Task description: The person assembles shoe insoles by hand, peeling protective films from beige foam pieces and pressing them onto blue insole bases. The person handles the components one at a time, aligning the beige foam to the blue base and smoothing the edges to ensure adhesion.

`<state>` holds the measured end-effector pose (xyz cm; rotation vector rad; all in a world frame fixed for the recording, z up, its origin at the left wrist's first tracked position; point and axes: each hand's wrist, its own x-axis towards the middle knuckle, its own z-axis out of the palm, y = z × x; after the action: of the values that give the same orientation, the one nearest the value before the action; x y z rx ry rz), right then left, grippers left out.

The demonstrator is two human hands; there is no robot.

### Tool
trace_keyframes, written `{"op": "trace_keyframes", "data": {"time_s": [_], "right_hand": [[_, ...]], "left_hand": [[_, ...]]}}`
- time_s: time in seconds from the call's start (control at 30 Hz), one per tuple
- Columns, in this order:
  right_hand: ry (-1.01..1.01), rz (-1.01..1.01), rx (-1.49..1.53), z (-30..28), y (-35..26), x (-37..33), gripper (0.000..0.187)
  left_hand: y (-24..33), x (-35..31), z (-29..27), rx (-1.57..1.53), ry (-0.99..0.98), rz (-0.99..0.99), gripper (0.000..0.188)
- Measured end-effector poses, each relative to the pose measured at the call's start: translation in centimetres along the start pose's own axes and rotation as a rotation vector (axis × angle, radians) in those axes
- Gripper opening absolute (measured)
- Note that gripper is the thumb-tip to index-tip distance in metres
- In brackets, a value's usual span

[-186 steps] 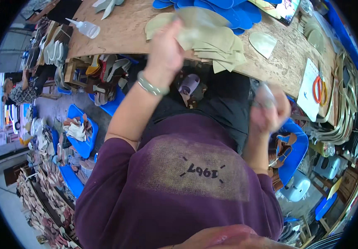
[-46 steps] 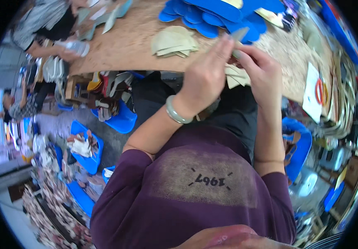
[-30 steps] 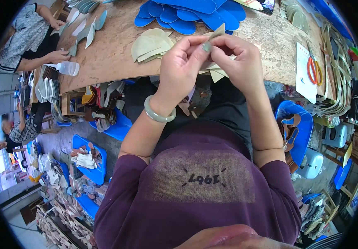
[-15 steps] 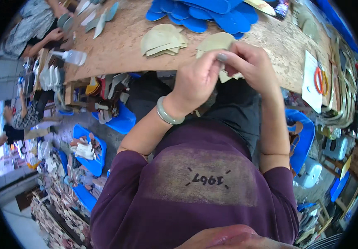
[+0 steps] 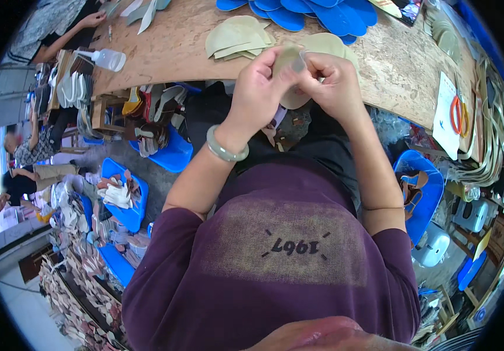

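My left hand (image 5: 256, 96) is closed round a thin, pale olive piece of sheet material (image 5: 294, 100) with a rounded edge, held just off the near edge of the table. My right hand (image 5: 332, 88) pinches with thumb and bent fingers at the same piece's edge, close to my left thumb. What lies between those right fingertips is too small to make out. Just beyond my left hand lies a stack of beige half-round pieces (image 5: 235, 36). A second beige stack (image 5: 326, 43) sits partly hidden behind my right hand.
Blue insole-shaped pieces (image 5: 334, 17) pile up at the table's (image 5: 164, 55) far side. Scissors (image 5: 456, 114) with red and yellow handles lie on white paper at right. A clear squeeze bottle (image 5: 109, 59) stands left. Blue bins (image 5: 126, 196) sit below; other people are at left.
Both hands have tilted and shifted slightly, and more of the olive piece now shows between them. The co-worker's hand at upper left has moved farther up.
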<state>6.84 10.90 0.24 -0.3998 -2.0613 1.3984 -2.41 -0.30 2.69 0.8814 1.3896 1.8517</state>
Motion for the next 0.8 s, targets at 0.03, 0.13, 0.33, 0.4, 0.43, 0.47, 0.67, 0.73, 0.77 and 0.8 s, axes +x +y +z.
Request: {"op": "trace_keyframes", "data": {"time_s": [0.03, 0.13, 0.33, 0.4, 0.43, 0.47, 0.67, 0.73, 0.77, 0.8], "right_hand": [[0.002, -0.068, -0.022, 0.1, -0.6, 0.3, 0.024], [0.07, -0.263, -0.096, 0.7, -1.7, 0.3, 0.021], [0.234, -0.557, -0.09, 2.2, -1.8, -0.6, 0.026], [0.23, -0.618, -0.12, 1.9, -2.1, -0.7, 0.026], [0.229, -0.646, -0.143, 1.7, -2.2, -0.9, 0.026], [0.245, -0.688, -0.145, 1.5, -2.3, -0.9, 0.028], [-0.228, -0.644, 0.056, -2.7, -4.4, -6.7, 0.024], [-0.38, -0.263, 0.237, -6.0, -2.6, -10.0, 0.023], [-0.42, -0.053, 0.363, -8.2, -0.7, -11.7, 0.024], [-0.312, 0.215, 0.44, -10.7, 2.5, -14.0, 0.024]], "left_hand": [[0.1, 0.6, -0.7, 0.044, -0.058, -0.036, 0.023], [-1.5, 2.2, -2.5, -0.094, 0.14, -0.032, 0.024], [-1.1, 6.0, -5.6, -0.274, 0.162, -0.051, 0.022], [-1.4, 7.3, -6.2, -0.261, 0.17, -0.04, 0.021], [-1.4, 7.8, -6.1, -0.26, 0.171, -0.037, 0.021], [-1.0, 8.2, -5.8, -0.305, 0.172, -0.02, 0.021], [0.2, 11.5, -8.5, -0.141, 0.304, 0.129, 0.038], [-0.6, 11.6, -8.8, 0.068, 0.285, 0.237, 0.029], [-1.1, 11.4, -8.8, 0.17, 0.28, 0.285, 0.026], [-1.0, 11.1, -8.3, 0.139, 0.26, 0.265, 0.027]]}}
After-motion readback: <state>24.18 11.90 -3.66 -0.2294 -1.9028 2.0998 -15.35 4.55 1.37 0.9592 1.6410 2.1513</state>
